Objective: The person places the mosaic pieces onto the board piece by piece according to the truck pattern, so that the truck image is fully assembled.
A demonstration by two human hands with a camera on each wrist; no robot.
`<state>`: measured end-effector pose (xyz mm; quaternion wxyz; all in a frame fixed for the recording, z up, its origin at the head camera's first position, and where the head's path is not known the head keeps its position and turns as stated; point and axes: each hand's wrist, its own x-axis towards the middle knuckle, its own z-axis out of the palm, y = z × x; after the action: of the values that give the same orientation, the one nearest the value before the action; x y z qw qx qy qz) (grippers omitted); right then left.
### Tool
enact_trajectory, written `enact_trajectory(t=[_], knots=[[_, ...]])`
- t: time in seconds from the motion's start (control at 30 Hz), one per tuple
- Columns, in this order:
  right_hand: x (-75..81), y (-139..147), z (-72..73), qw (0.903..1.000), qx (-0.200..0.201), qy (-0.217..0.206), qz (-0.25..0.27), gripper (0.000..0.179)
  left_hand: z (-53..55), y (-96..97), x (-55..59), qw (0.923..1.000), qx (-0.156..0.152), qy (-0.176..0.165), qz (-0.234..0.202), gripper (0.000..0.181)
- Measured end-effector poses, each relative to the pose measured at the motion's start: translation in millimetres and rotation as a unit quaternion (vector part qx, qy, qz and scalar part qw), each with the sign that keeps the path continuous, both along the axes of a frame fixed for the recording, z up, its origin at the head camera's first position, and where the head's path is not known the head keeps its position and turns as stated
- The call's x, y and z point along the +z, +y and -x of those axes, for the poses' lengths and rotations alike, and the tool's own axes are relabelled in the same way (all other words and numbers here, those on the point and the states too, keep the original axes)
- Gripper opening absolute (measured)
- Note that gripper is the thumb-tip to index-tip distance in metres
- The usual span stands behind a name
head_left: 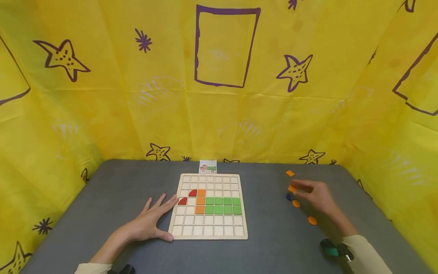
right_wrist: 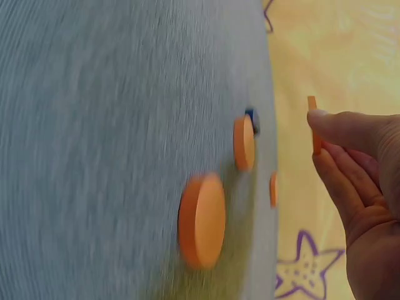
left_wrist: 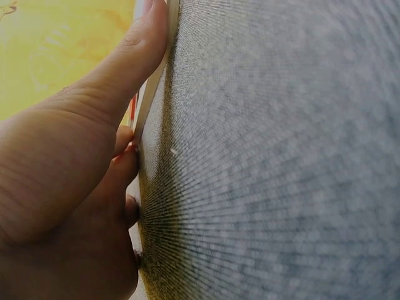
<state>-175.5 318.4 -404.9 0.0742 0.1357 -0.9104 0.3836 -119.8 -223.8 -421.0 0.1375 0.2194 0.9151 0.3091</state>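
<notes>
My right hand pinches a small flat orange tile between thumb and fingers. In the right wrist view the tile shows edge-on, held up off the table. A pale gridded board lies in front of me, carrying two red quarter-round pieces, an orange column and a block of several green squares. At the board's left side my left hand is spread, thumb by the near corner and a fingertip at the edge. The left wrist view shows its thumb against the board's rim.
Under and near the right hand lie two orange round pieces, a dark blue piece and an orange diamond-shaped piece. A small printed card touches the board's far edge. Yellow patterned cloth surrounds the grey table.
</notes>
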Motion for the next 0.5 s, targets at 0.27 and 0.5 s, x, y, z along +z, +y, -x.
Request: enact_trajectory(t=[0.27,0.5], knots=[[6.5,-32,1.4,0.9987,0.043,0.000,0.029,0.040,0.5,1.3,1.2,1.0000,0.001,0.003,0.002,0.115],[4.9,-59,6.6,0.9961,0.075,0.012,0.044,0.039,1.1,1.7,0.6,1.0000,-0.002,0.007,0.003,0.115]])
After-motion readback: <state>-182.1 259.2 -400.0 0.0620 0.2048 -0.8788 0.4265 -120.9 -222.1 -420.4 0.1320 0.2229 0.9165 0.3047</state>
